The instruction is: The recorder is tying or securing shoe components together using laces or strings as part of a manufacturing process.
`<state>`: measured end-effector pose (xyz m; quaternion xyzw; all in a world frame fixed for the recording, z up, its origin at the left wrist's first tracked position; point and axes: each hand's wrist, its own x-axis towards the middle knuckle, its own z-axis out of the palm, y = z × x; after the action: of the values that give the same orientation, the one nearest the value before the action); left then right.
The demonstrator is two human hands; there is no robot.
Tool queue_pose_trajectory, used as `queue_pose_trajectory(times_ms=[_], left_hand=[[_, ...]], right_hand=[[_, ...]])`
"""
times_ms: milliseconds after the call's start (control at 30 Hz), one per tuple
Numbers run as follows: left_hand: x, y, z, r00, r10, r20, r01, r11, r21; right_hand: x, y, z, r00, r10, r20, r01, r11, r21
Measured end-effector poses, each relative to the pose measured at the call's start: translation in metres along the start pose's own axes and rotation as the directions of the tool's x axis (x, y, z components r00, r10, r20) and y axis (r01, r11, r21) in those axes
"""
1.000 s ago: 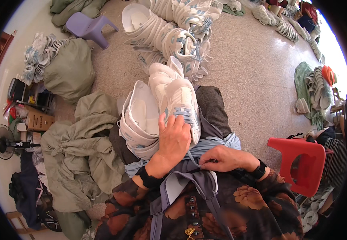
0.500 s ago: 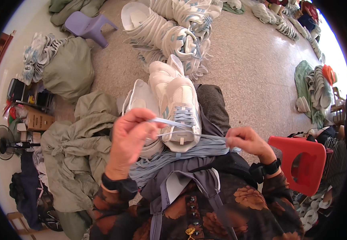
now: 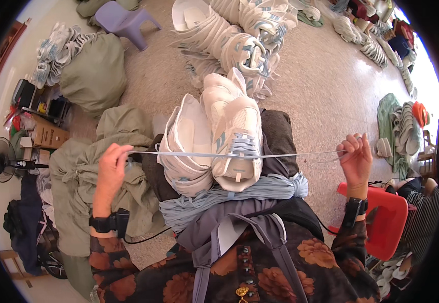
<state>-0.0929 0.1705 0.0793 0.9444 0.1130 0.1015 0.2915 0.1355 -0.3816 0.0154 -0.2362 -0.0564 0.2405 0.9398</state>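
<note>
A pale blue shoelace (image 3: 179, 154) runs stretched, nearly straight, between my two hands. My left hand (image 3: 110, 169) is closed, pinching one end between thumb and fingers. On the other side my right hand (image 3: 356, 157) is closed round the far stretch, with a loose bit trailing below. The lace crosses over a white sneaker upper (image 3: 246, 117) on my lap, toe away from me, with blue lacing crossed on its front. Left of it lie other unlaced uppers (image 3: 181, 136). A thick bundle of pale blue laces (image 3: 219, 195) rests across my lap.
Stacked sneaker uppers (image 3: 234, 48) stand on the floor ahead. A red plastic stool (image 3: 388, 222) is at my right, a purple one (image 3: 123, 22) at the far left. Grey-green cloth sacks (image 3: 93, 76) and a fan (image 3: 2, 159) are on the left.
My hands have moved far apart, left and right, drawing the lace out straight across the sneaker upper. Before, they were closer together near its front end. The view has shifted slightly.
</note>
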Motion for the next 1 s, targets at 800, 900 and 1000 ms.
queue_pose_trajectory(times_ms=[800, 900, 1000], left_hand=[[-0.017, 0.103, 0.151, 0.935, -0.205, 0.290, 0.355, 0.574, -0.738], [-0.008, 0.098, 0.174, 0.983, -0.111, 0.147, 0.183, 0.690, -0.700], [-0.003, 0.098, 0.179, 0.988, -0.102, 0.118, 0.155, 0.751, -0.642]], right_hand=[[0.024, 0.094, 0.044, 0.874, 0.429, -0.229, -0.472, 0.633, -0.613], [0.028, 0.114, 0.053, 0.847, 0.495, -0.195, -0.499, 0.612, -0.614], [0.028, 0.121, 0.043, 0.827, 0.518, -0.218, -0.535, 0.607, -0.588]])
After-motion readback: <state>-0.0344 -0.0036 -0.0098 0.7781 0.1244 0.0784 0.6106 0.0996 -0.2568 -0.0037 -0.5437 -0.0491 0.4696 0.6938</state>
